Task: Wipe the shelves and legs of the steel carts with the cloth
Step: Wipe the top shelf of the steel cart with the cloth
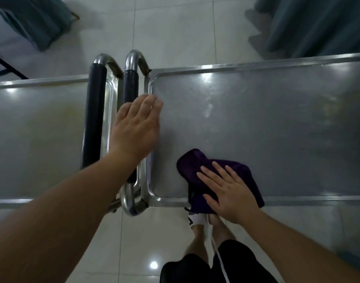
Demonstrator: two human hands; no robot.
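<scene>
Two steel carts stand side by side below me, their dark-padded handles [93,119] meeting in the middle. The right cart's top shelf [256,123] is a flat steel tray with a raised rim. A dark purple cloth [192,166] lies bunched at that shelf's near left corner, hanging slightly over the front edge. My right hand [228,193] presses flat on the cloth with fingers spread. My left hand [136,127] is flat with straight fingers, over the right cart's left rim and the handle beside it. The left cart's top shelf [36,135] is bare.
White tiled floor [175,33] surrounds the carts. Teal fabric-covered furniture stands at the far left [32,19] and far right [317,25]. My feet in white sandals [197,219] stand right against the right cart's front edge.
</scene>
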